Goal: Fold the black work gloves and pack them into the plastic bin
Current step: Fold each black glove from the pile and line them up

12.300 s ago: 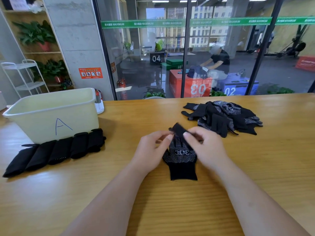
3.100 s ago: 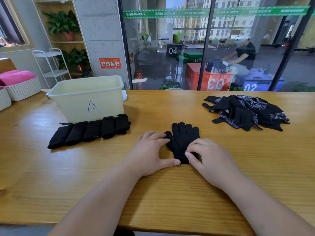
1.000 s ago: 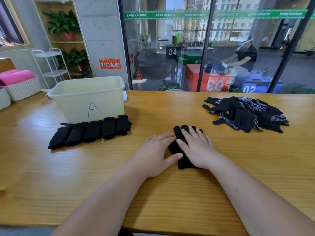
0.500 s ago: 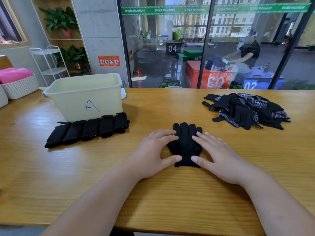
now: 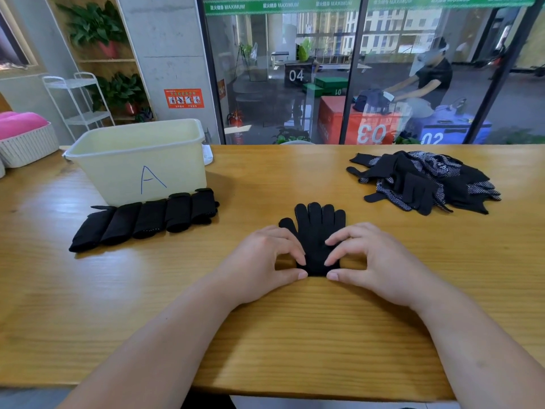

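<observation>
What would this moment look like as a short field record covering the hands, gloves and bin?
left hand: pinches the cuff of the flat glove, left side
right hand: pinches the same cuff, right side
flat glove: on the table, fingers pointing away, not yet folded
folded gloves: row of five in front of the bin
unfolded pile: far right of table
bin: marked A; contents hidden

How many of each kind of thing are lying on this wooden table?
5 folded glove bundles, in a row in front of the bin
1 flat glove, possibly a stacked pair; cannot tell
1 loose glove pile, too tangled to count
1 plastic bin
Total: 8, counting the pile as one
</observation>
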{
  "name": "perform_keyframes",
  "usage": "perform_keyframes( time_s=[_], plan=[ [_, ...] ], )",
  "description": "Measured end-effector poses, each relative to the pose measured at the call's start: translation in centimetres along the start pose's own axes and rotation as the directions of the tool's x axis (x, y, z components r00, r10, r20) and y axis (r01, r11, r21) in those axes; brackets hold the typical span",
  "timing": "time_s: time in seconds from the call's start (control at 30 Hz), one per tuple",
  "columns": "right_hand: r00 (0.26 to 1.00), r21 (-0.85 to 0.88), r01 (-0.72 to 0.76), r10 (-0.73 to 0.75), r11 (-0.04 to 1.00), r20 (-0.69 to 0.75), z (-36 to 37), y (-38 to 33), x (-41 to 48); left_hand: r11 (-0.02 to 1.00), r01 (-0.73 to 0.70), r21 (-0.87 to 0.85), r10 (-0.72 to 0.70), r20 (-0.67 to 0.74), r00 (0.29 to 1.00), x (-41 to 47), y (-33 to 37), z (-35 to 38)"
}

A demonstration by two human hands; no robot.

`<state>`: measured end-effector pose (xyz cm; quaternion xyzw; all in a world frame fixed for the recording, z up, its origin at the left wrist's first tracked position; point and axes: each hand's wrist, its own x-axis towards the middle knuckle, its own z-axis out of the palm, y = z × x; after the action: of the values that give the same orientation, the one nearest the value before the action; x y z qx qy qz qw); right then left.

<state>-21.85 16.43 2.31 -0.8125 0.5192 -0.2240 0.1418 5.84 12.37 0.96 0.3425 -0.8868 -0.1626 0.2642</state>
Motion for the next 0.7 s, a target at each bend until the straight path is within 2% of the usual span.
perform_keyframes(
  time_s=[0.37,0.53,0.7],
  plan=[
    [0.999,-0.031,0.036,-0.037,0.999,-0.031,-0.29,-0.01,-0.36,1.000,0.010,-0.012,-0.010,-0.010,1.000,0.00,0.10,0.06],
    [0.997,-0.096,0.053,-0.058,0.994,-0.053,-0.19,0.22,-0.20,1.000,-0.012,0.013,0.012,-0.035,0.999,-0.17,0.21,-0.02],
    [0.994,-0.213,0.063,-0.081,0.975,-0.076,0.39,0.17,0.15,0.994,-0.016,0.110,0.020,-0.036,0.999,-0.16,0.21,0.08]
  ],
)
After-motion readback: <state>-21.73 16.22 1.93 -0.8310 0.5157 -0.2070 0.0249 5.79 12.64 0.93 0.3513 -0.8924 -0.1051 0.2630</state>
